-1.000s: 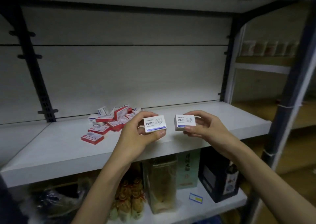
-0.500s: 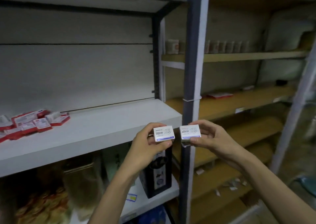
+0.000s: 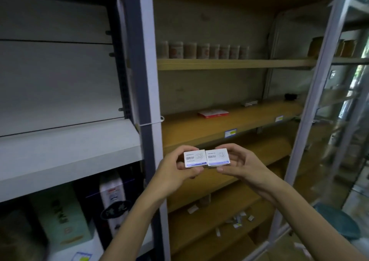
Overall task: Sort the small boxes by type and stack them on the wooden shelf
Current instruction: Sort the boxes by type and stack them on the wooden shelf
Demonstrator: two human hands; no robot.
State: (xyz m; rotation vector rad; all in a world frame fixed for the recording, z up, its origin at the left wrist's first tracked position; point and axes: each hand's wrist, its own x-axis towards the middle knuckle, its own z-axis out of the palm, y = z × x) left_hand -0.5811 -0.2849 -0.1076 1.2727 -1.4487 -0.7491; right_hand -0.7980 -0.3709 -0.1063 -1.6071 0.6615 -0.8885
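Note:
My left hand [image 3: 175, 173] pinches a small white box with a blue stripe [image 3: 194, 158]. My right hand [image 3: 241, 165] pinches a second, identical white box [image 3: 217, 157]. The two boxes touch side by side in front of the wooden shelf [image 3: 229, 121], below its front edge. On that shelf lies a flat stack of red and white boxes [image 3: 213, 113], and farther right a small white box [image 3: 249, 103].
A grey upright post [image 3: 148, 81] separates the white shelf [image 3: 69, 151] on the left from the wooden unit. Jars [image 3: 203, 50] line the upper wooden shelf. Scattered small boxes [image 3: 237, 219] lie on a lower wooden shelf. Large packages [image 3: 111, 201] stand under the white shelf.
The view has swung right from the white shelf to the wooden shelves. Both hands carried their boxes along, and the two boxes have come together until they touch.

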